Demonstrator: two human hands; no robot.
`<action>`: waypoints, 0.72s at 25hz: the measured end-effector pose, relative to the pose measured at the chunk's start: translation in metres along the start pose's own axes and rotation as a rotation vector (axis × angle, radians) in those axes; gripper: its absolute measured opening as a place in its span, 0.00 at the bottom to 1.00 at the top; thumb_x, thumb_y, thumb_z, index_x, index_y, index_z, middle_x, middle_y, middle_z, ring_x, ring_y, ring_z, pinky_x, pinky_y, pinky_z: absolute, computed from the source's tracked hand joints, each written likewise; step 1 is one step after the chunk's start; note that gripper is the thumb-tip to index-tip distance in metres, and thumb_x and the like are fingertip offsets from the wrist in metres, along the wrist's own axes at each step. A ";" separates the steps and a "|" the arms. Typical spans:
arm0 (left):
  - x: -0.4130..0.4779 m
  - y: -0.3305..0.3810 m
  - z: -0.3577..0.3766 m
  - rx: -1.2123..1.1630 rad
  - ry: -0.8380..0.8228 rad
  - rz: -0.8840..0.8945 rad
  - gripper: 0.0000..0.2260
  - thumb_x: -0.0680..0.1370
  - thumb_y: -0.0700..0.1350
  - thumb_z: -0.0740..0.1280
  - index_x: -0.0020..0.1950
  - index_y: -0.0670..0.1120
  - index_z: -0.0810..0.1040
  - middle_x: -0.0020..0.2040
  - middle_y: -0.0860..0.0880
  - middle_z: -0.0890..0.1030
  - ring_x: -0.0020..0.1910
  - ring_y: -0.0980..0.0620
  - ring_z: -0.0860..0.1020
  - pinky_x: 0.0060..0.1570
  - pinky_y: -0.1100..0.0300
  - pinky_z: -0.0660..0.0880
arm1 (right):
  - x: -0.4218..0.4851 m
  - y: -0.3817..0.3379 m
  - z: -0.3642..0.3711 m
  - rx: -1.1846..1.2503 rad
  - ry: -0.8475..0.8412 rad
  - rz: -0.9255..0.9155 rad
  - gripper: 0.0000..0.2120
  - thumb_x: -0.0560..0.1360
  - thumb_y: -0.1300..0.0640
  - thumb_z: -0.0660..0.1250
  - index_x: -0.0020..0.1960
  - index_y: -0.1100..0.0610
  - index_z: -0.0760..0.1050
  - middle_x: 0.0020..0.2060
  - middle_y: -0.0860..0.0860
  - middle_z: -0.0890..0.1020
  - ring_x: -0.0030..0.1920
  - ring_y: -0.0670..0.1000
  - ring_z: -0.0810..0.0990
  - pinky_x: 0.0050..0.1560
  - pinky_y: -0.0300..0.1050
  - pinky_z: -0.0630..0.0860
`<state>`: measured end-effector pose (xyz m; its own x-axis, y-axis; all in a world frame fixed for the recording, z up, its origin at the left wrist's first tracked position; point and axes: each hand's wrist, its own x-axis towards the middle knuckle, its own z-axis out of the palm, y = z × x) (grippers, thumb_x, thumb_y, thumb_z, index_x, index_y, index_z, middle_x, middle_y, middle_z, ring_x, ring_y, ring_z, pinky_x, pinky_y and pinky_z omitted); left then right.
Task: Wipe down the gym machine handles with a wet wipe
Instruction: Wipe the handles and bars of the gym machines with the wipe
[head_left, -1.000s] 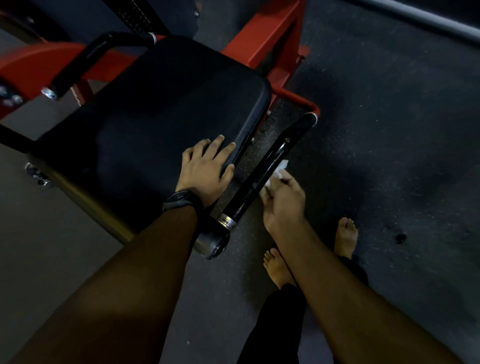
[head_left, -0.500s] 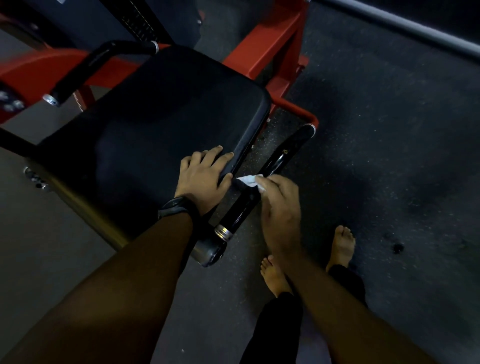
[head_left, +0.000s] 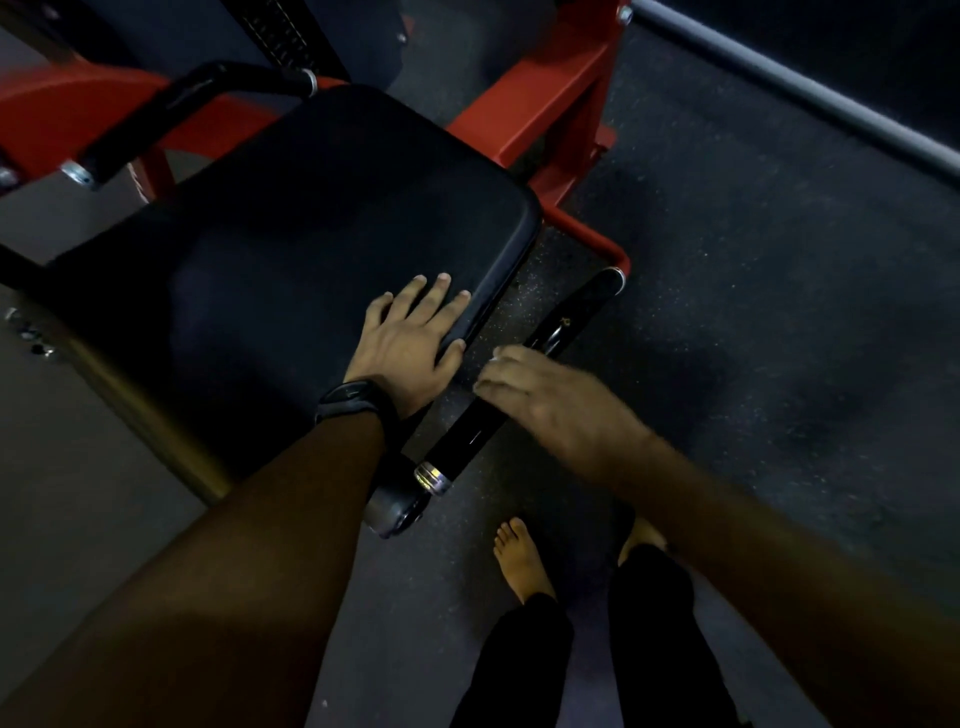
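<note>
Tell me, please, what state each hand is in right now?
Left hand: open, flat on the seat pad.
Right hand: blurred, pinching the wet wipe over the handle.

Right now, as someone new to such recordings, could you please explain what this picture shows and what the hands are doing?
This is a single view from a camera worn on the person's head, looking down at their own arms. The left hand lies flat, fingers straight, on the black seat pad of a red-framed gym machine. The right hand is blurred and curls over the black handle beside the seat. A pale sliver at its fingertips looks like the wet wipe, which is mostly hidden. A second black handle shows at the upper left. Below are the person's bare feet on the dark speckled floor.
</note>
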<state>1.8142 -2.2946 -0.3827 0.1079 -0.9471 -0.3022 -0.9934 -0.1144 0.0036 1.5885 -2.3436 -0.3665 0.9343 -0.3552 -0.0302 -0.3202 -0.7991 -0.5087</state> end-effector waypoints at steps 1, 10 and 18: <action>0.000 0.000 0.001 -0.006 0.008 -0.002 0.26 0.82 0.56 0.56 0.80 0.54 0.58 0.81 0.50 0.57 0.79 0.47 0.54 0.75 0.43 0.53 | 0.003 0.011 -0.010 0.021 -0.004 0.051 0.25 0.71 0.67 0.68 0.68 0.58 0.74 0.66 0.56 0.76 0.69 0.57 0.72 0.67 0.55 0.74; 0.000 -0.001 0.000 -0.009 0.018 -0.017 0.26 0.81 0.56 0.57 0.79 0.54 0.60 0.80 0.50 0.58 0.78 0.48 0.56 0.74 0.44 0.54 | 0.030 0.032 -0.045 0.025 -0.171 0.070 0.19 0.77 0.64 0.62 0.66 0.52 0.73 0.62 0.51 0.75 0.63 0.53 0.75 0.56 0.41 0.70; 0.001 -0.001 -0.001 -0.012 0.005 -0.021 0.26 0.81 0.57 0.56 0.80 0.54 0.59 0.81 0.50 0.57 0.79 0.48 0.54 0.74 0.44 0.54 | 0.050 0.041 -0.059 -0.077 -0.360 0.037 0.14 0.81 0.58 0.58 0.66 0.52 0.69 0.56 0.50 0.78 0.50 0.48 0.76 0.50 0.42 0.72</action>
<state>1.8156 -2.2960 -0.3825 0.1290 -0.9459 -0.2977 -0.9904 -0.1380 0.0090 1.6132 -2.4230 -0.3379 0.9126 -0.2025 -0.3551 -0.3533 -0.8277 -0.4360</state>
